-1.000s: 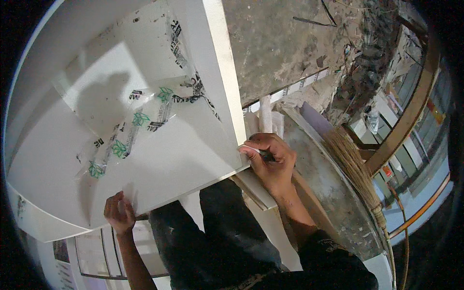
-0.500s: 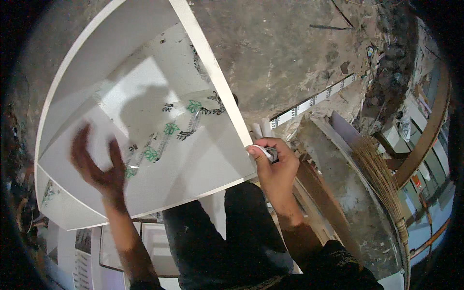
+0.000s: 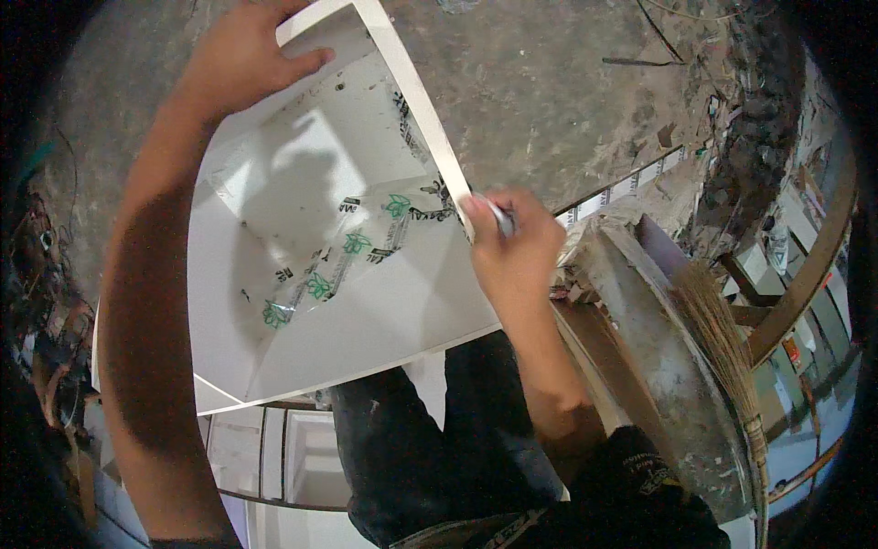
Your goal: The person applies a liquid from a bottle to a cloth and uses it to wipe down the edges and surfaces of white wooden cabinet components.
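Observation:
A large white board with a clear printed film on it lies in front of me, its right edge band running away from me. My left hand grips the board's far top corner, fingers over the face. My right hand is closed on a small metal tool pressed against the board's right edge. My dark trousers show below the board.
Rough concrete floor with debris lies beyond the board. A broom leans over a grey curved panel on the right. White framed panels sit under the board's near edge. Wires lie at the far left.
My left hand rose from the board's near edge to its far corner. My right hand slid farther along the right edge with the tool.

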Tool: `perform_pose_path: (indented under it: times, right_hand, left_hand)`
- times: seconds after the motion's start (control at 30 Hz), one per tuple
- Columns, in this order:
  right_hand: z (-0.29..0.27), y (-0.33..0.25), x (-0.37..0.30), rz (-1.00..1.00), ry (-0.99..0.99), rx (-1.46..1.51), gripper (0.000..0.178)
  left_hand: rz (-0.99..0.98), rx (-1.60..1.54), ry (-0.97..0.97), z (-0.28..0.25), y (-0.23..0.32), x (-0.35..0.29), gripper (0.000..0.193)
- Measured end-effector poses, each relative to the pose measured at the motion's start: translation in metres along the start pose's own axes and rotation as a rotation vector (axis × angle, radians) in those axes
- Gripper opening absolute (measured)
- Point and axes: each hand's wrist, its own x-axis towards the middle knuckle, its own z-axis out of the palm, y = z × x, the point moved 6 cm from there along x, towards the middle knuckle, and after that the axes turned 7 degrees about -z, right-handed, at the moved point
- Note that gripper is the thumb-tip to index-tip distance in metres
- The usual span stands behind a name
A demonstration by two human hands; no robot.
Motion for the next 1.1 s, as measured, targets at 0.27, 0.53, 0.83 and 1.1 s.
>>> perform_pose_path:
  times: [0.27,0.53,0.83,1.1]
  right_hand:
    - [0.027,-0.027,0.056,-0.066,0.048,0.085,0.016]
    - [0.03,-0.034,0.064,-0.032,0.042,0.025,0.015]
    - [0.018,-0.006,0.032,-0.045,0.071,0.157,0.017]
    - [0.02,-0.005,0.038,-0.038,-0.007,0.173,0.012]
  left_hand:
    - [-0.187,-0.015,0.071,-0.001,-0.006,-0.003,0.039]
    - [-0.043,0.057,0.106,0.0,-0.002,0.0,0.043]
    - [-0.105,0.069,0.032,0.0,-0.003,0.001,0.046]
    - [-0.056,0.095,0.134,0.0,-0.012,-0.002,0.049]
